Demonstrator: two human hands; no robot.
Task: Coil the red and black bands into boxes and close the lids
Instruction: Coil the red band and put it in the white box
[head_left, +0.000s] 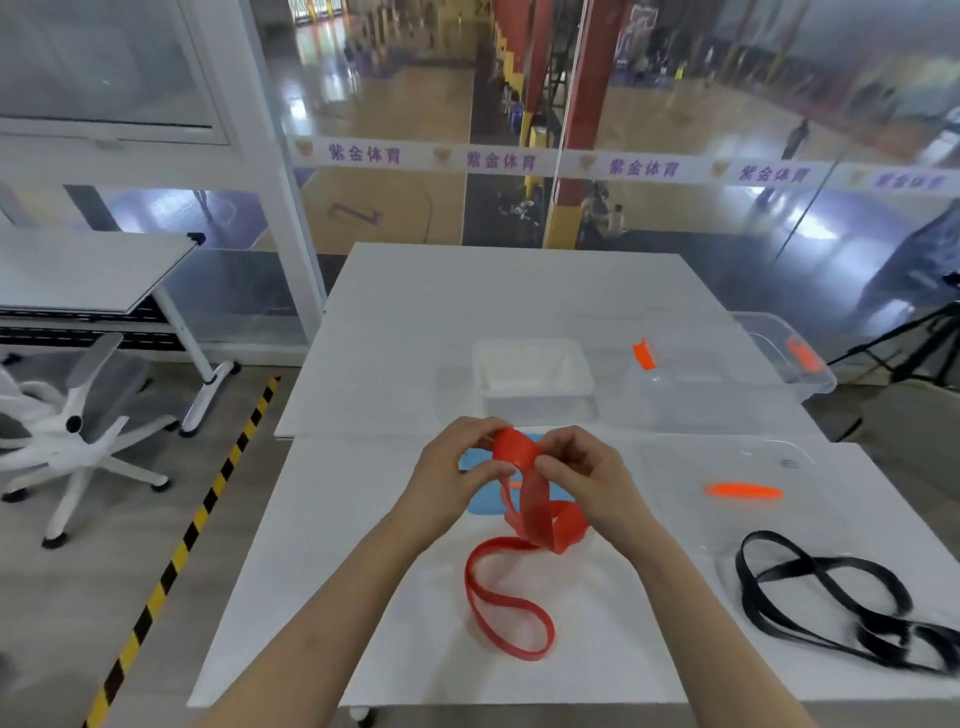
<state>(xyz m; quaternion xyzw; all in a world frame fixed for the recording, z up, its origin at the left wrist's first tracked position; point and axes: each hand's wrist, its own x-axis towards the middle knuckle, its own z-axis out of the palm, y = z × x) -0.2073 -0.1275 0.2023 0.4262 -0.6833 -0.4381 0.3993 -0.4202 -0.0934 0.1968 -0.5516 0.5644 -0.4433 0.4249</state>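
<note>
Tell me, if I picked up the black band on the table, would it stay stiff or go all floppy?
Probably floppy: the black band lies in loose, crossing loops on the table. It looks thin and flat, so likely light. The similar red band droops and folds from the left hand and right hand.

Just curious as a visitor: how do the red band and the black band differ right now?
The red band is held up at one end by the left hand and right hand, partly rolled; the black band lies untouched on the table. The red band looks wider, the black band narrower. Both are long flat loops, neither boxed.
</note>
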